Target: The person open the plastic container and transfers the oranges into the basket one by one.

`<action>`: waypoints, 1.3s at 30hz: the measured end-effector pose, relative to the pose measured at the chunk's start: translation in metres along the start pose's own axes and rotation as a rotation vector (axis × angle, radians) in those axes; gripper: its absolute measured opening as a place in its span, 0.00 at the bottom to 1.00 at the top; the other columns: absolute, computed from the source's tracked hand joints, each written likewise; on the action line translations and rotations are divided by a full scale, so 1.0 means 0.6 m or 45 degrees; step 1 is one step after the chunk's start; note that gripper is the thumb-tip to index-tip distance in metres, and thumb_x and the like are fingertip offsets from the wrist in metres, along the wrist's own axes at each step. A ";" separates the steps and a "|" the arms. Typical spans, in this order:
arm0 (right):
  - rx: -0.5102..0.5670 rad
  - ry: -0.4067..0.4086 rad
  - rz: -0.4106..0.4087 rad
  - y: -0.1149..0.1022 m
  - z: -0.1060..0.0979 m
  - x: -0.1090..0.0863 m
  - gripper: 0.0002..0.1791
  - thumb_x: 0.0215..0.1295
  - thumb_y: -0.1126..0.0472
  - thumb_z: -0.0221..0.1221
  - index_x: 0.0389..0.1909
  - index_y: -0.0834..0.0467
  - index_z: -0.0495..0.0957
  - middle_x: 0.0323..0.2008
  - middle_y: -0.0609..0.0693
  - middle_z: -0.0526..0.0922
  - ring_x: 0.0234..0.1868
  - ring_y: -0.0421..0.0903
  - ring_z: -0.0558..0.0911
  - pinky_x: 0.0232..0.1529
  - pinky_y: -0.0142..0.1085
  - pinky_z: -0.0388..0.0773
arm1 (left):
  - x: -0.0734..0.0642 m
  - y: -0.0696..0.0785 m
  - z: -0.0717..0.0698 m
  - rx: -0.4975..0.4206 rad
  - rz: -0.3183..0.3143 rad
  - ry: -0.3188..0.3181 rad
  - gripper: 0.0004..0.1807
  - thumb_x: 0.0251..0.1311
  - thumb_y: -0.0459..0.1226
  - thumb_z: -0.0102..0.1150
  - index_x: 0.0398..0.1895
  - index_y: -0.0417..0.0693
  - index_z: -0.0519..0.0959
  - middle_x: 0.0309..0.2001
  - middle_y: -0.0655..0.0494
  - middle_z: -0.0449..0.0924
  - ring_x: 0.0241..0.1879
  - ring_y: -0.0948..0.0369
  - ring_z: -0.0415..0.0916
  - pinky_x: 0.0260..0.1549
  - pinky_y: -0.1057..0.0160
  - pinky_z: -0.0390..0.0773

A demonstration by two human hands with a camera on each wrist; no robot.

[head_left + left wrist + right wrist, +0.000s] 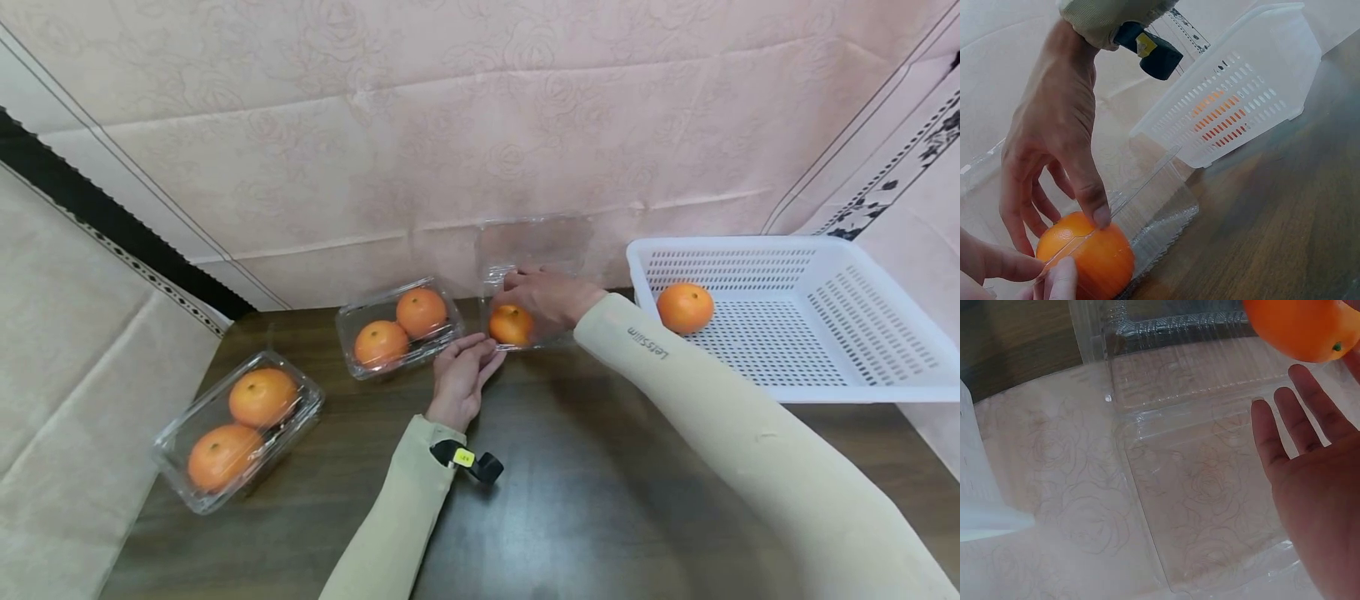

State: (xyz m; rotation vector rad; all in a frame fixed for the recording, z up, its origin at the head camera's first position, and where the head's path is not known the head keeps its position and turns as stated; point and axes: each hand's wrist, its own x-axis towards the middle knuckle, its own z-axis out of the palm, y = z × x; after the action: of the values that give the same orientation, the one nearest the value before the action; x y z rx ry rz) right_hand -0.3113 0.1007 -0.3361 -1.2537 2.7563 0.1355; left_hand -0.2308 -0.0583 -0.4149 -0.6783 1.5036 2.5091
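Observation:
An orange sits in the near left part of a clear plastic clamshell box, whose lid stands raised at the back. My right hand reaches over it and holds the orange between thumb and index finger. In the right wrist view the other fingers stretch out apart from the fruit. My left hand is at the box's near left corner. In the left wrist view its thumb and fingers pinch the clear rim in front of the orange.
A white slotted basket with one orange stands on the right. To the left are two closed clear boxes, one nearer the middle and one farther left, each with two oranges. Pale patterned cloth hangs behind the dark wooden table.

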 end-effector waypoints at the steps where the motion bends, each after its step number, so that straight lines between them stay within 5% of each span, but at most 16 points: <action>1: 0.002 0.000 0.002 0.000 0.002 0.001 0.34 0.53 0.54 0.76 0.62 0.42 0.77 0.61 0.51 0.78 0.63 0.55 0.73 0.71 0.52 0.76 | 0.000 0.000 0.000 0.001 -0.002 0.000 0.16 0.69 0.30 0.61 0.58 0.42 0.76 0.55 0.44 0.77 0.51 0.56 0.81 0.56 0.59 0.87; 26: 0.010 -0.078 0.039 0.004 0.005 0.009 0.39 0.51 0.53 0.77 0.65 0.45 0.72 0.64 0.52 0.77 0.65 0.55 0.72 0.75 0.53 0.70 | 0.002 0.000 0.000 0.006 -0.031 -0.002 0.17 0.69 0.31 0.60 0.60 0.44 0.75 0.57 0.44 0.76 0.54 0.54 0.80 0.56 0.59 0.87; 39: -0.048 -0.056 0.079 0.011 -0.006 -0.016 0.44 0.50 0.51 0.77 0.69 0.42 0.70 0.65 0.50 0.79 0.67 0.55 0.71 0.76 0.54 0.67 | 0.000 -0.001 0.000 0.000 -0.009 -0.011 0.20 0.70 0.30 0.59 0.63 0.39 0.73 0.56 0.42 0.76 0.52 0.54 0.80 0.57 0.58 0.87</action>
State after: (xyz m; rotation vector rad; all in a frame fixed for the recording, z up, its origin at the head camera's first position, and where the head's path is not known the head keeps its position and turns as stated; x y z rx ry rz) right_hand -0.3102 0.1117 -0.3309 -1.1597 2.7681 0.2189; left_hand -0.2304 -0.0577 -0.4154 -0.6706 1.4957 2.5037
